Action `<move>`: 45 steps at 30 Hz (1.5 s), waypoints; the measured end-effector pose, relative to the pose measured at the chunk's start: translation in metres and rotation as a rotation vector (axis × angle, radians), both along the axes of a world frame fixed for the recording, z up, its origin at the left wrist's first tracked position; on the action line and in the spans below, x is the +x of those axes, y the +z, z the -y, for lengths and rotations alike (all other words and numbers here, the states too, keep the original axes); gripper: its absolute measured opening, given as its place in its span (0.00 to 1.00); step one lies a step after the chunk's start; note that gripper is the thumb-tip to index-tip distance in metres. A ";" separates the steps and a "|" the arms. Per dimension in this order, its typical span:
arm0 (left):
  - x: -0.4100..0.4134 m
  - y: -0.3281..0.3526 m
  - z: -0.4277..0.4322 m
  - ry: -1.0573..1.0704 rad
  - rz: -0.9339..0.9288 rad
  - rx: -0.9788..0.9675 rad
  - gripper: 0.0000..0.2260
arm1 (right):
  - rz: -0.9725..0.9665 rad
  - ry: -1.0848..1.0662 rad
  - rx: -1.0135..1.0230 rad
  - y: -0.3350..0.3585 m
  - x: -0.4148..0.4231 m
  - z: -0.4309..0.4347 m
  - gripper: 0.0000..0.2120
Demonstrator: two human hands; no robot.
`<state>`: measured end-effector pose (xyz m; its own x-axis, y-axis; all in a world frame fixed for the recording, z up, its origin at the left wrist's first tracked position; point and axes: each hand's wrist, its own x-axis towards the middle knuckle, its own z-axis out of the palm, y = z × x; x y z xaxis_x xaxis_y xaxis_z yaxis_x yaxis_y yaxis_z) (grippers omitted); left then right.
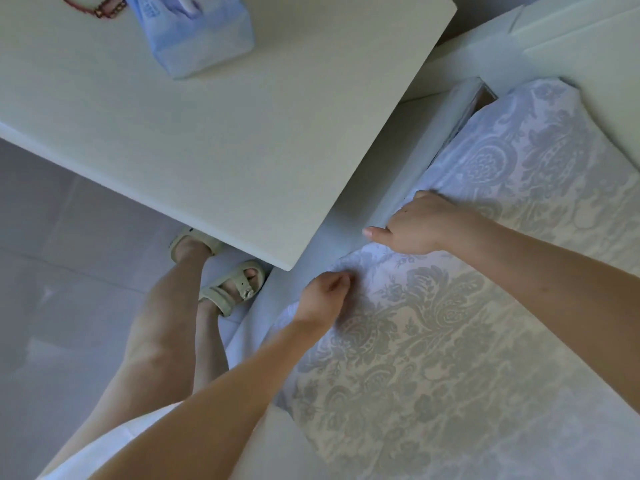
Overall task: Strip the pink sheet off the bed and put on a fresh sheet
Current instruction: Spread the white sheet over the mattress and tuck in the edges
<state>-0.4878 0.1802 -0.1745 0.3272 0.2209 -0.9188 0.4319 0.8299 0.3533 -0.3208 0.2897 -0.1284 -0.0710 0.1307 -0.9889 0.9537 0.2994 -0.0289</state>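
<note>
Bed: the mattress (502, 393) fills the right side, already covered by a pale damask-patterned fresh sheet (450, 341); no pink sheet is in view, so the stripping looks done and the fitting under way.
Bed frame: a white side rail (426, 161) runs along the mattress edge, with a narrow gap between them near the far corner, probably where the sheet edge gets tucked.
Desk: a plain white desk (207, 133) stands just beside the bed, its corner overhanging the person's sandalled feet (232, 289).
Tissue pack: a soft blue plastic pack (197, 32) lies on the desk's far side, a white tissue showing at its top opening.
Bracelet: a red-and-gold beaded bracelet (104, 5) lies by the pack.
Right hand: the right hand (422, 223) presses on the sheet at the rail, fingers pushed down out of sight, thumb stretched out, likely tucking the edge in.
Left hand: the left hand (322, 299) is curled closed, pinching a fold of sheet at the mattress edge, probably to keep it taut.
</note>
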 end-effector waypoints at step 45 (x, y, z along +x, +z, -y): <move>0.030 -0.034 0.021 -0.053 0.322 -0.570 0.38 | 0.253 -0.393 -0.350 -0.018 -0.012 -0.004 0.43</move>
<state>-0.4574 0.1596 -0.2085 0.6025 -0.2952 -0.7415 0.4231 0.9059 -0.0169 -0.3329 0.2935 -0.1461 0.1603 -0.2386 -0.9578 0.9815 -0.0647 0.1803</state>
